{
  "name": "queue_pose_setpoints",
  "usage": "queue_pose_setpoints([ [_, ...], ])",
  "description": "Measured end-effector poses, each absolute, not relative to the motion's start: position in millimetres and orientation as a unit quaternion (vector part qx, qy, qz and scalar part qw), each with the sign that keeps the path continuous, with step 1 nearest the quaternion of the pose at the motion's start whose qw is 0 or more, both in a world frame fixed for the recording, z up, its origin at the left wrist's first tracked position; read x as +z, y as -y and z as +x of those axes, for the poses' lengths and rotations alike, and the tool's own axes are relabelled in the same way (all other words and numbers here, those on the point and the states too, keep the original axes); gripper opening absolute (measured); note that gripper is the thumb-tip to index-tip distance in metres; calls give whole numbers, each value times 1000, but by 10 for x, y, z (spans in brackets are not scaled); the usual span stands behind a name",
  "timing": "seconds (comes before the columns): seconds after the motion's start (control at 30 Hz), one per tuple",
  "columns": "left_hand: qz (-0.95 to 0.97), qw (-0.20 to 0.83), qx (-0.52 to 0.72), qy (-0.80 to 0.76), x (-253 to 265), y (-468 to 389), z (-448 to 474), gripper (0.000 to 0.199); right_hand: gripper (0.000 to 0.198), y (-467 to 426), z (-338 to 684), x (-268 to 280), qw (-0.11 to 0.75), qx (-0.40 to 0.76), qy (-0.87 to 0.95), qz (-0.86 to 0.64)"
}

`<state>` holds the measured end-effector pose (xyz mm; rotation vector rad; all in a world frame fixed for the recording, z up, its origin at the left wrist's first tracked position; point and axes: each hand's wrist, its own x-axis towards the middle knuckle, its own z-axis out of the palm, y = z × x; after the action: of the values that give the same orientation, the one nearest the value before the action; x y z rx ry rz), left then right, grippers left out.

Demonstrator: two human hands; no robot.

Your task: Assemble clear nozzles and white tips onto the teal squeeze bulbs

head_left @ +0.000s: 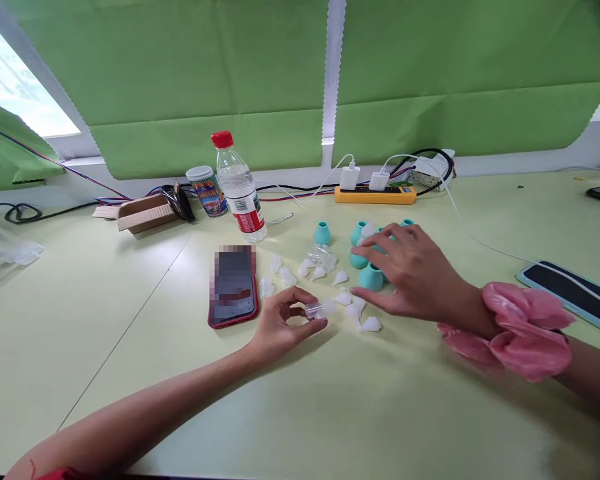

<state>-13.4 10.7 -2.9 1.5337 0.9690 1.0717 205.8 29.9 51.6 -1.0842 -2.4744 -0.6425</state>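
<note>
My left hand (286,321) pinches a small clear plastic tube (320,309) between thumb and fingers, a little above the table. My right hand (405,273) is over the right side of the small parts, thumb and index finger apart with nothing visible between them. Teal bulb-shaped pieces (371,277) lie beneath and behind it, some partly hidden by the fingers; one stands apart at the left. White translucent teardrop-shaped pieces (371,325) lie scattered between my hands. More clear tubes (322,255) are behind them, and several short translucent cylinders (267,287) lie left of these.
A phone in a red case (233,287) lies left of the parts. Behind stand a red-capped water bottle (241,190), a printed canister (208,191) and an open cardboard box (147,212). A yellow power strip (375,195) with white chargers sits by the wall. A cable crosses to a teal-edged phone (573,293).
</note>
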Motion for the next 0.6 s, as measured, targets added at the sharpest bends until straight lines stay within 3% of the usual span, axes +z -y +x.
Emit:
queue_pose_setpoints([
  [0.1,626,506,431,-408,-21,-105,-138,25,37,-357,2129,525,84,-246,849,-460],
  [0.2,604,545,425,-397,-32,-125,-145,27,23,-401,2147,444,51,-212,855,-471],
  [0.43,566,603,419,-375,-52,-168,-148,38,15,-293,2109,515,46,-73,879,-470],
  [0.6,559,612,387,-403,-42,-162,-143,41,8,-169,2066,550,140,-15,898,-416],
])
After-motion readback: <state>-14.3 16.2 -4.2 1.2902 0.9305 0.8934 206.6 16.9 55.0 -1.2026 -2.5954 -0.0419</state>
